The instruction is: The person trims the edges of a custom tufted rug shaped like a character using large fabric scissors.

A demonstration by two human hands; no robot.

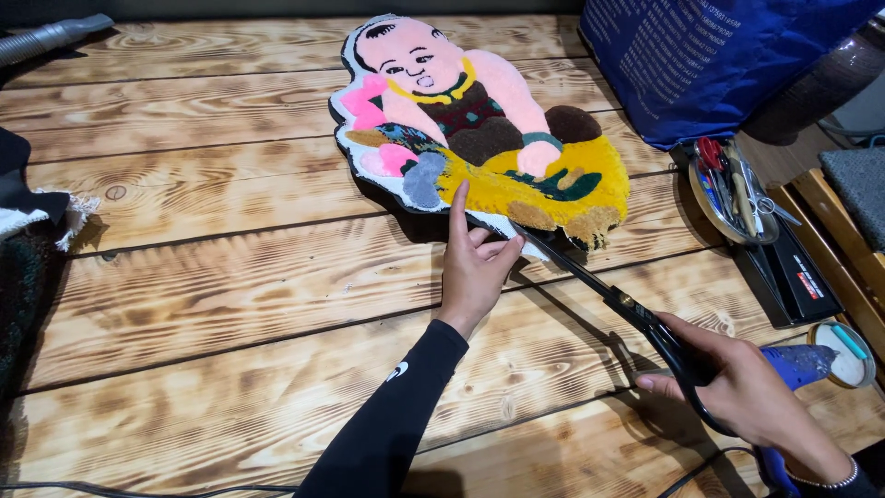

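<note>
Our right grip (737,392) clamps long black scissors (590,281), blades pointing far-left toward the tufted figure rug (498,138); left grip (475,263) pins its near edge.

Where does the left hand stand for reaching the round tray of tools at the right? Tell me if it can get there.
Probably not easily. The left hand presses the rug's lower edge, and the scissors in the right hand lie across the way to the tray.
</note>
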